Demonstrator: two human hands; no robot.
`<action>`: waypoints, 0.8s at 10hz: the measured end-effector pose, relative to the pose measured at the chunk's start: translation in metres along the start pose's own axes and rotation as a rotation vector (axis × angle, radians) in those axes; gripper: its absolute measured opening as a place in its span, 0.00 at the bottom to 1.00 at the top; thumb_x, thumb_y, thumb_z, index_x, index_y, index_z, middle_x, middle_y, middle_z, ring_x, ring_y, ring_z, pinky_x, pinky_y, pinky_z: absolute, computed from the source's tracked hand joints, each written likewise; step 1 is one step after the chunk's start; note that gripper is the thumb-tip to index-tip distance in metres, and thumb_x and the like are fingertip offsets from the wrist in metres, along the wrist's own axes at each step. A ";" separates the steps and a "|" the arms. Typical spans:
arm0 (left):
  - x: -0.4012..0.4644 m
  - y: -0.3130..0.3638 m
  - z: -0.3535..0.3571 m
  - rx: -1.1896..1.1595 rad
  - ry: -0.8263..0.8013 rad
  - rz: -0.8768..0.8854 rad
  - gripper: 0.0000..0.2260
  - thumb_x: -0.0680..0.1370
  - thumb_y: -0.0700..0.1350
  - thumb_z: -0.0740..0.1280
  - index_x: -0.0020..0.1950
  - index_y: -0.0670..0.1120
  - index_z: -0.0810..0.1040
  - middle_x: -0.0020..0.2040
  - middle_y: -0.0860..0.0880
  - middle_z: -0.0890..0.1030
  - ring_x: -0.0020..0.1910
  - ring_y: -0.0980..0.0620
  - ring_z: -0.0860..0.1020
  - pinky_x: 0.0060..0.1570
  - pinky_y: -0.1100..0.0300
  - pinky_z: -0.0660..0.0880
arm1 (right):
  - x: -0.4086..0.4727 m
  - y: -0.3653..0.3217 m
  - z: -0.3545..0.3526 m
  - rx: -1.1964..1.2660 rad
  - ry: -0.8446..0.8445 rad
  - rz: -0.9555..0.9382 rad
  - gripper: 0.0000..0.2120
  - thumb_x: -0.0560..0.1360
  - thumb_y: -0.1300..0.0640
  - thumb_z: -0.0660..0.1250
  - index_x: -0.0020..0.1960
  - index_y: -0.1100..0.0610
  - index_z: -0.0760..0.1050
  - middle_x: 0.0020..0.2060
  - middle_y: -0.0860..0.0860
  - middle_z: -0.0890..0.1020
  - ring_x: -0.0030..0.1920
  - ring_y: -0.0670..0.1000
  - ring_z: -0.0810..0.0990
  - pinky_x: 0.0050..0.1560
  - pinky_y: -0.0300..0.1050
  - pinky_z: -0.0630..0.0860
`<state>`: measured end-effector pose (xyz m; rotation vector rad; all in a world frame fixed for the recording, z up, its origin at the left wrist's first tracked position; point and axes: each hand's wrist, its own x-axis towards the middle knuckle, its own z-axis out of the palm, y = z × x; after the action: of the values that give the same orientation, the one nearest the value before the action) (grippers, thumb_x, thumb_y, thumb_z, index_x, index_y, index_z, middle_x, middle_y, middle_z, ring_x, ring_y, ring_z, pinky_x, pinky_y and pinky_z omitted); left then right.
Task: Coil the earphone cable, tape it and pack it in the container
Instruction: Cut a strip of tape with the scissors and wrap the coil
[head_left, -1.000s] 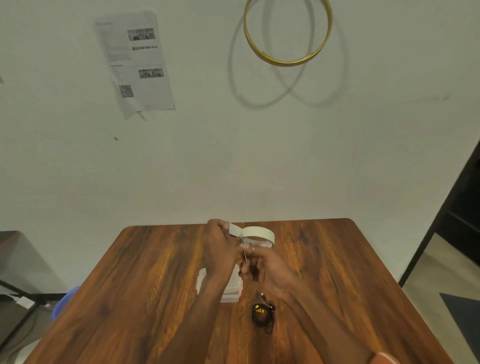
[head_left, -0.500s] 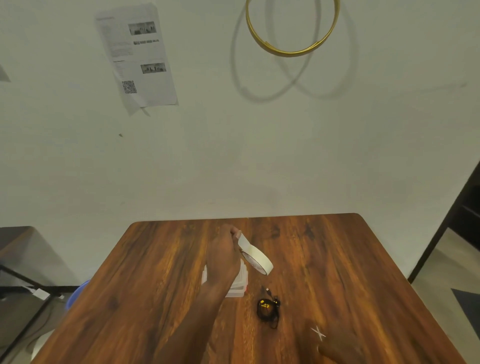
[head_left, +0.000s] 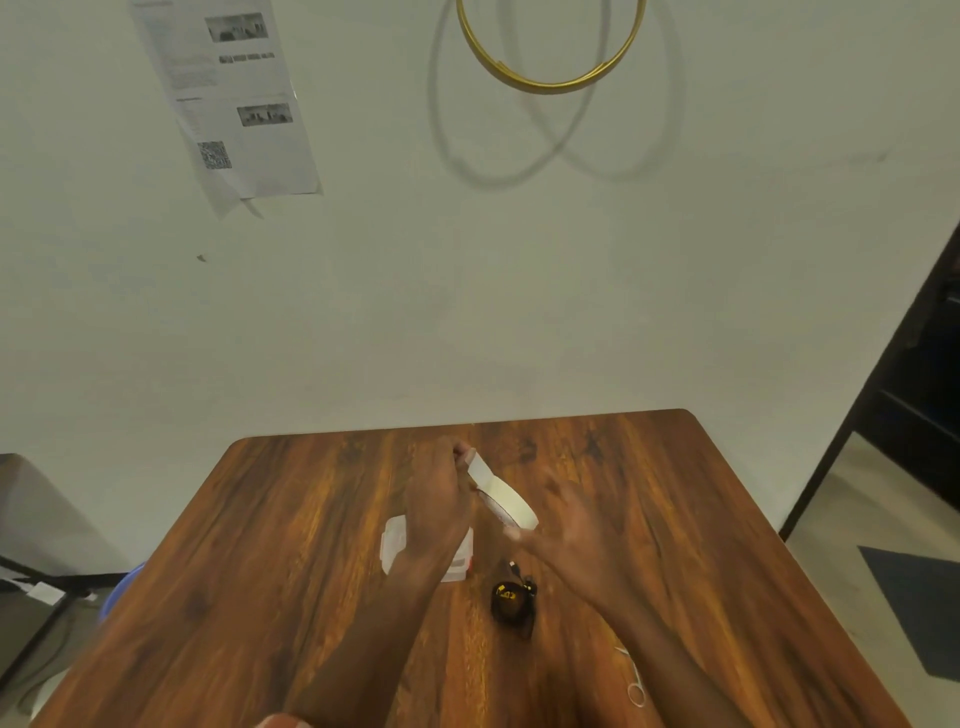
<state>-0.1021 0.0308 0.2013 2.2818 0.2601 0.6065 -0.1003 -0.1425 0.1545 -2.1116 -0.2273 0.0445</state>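
My left hand (head_left: 439, 504) pinches the loose end of a white tape roll (head_left: 506, 499), which hangs tilted above the wooden table (head_left: 291, 561). Spread open with straight fingers, my right hand (head_left: 576, 530) hovers just right of the roll, its thumb close to the roll's lower edge. The coiled black earphone cable (head_left: 511, 603) lies on the table below both hands. A clear plastic container (head_left: 397, 545) sits under my left wrist, partly hidden by it.
Small scissors (head_left: 634, 680) lie near the table's front right, partly behind my right forearm. Behind the table is a wall with a paper sheet (head_left: 234, 98) and a gold hoop (head_left: 550, 52). A dark door frame (head_left: 883, 395) stands at the right.
One second ago both hands held the tape and scissors together. My right hand then dropped to the table's front right, left the scissors there, and has now come back up beside the roll.
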 end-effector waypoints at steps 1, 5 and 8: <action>0.001 0.000 0.002 -0.015 0.013 0.053 0.04 0.81 0.42 0.64 0.53 0.45 0.78 0.46 0.52 0.81 0.46 0.50 0.82 0.44 0.55 0.81 | 0.011 -0.031 0.003 0.014 -0.081 -0.111 0.27 0.69 0.36 0.73 0.65 0.40 0.71 0.53 0.26 0.71 0.51 0.33 0.75 0.45 0.28 0.70; 0.000 0.002 -0.042 -0.142 -0.068 0.042 0.06 0.83 0.40 0.60 0.56 0.42 0.76 0.48 0.47 0.81 0.39 0.51 0.84 0.34 0.70 0.77 | 0.032 -0.012 -0.025 0.008 -0.475 -0.116 0.07 0.79 0.58 0.68 0.48 0.47 0.82 0.38 0.35 0.84 0.37 0.39 0.81 0.33 0.29 0.74; -0.014 -0.005 -0.034 -0.050 -0.127 0.095 0.16 0.79 0.39 0.68 0.67 0.46 0.77 0.51 0.50 0.85 0.49 0.58 0.82 0.51 0.66 0.76 | -0.003 0.103 -0.012 -0.388 -0.024 0.178 0.16 0.77 0.53 0.68 0.55 0.65 0.80 0.50 0.62 0.84 0.50 0.60 0.83 0.40 0.45 0.76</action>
<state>-0.1310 0.0500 0.2136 2.2834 0.0739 0.5079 -0.0868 -0.2054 0.0730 -2.5151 -0.0630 0.1409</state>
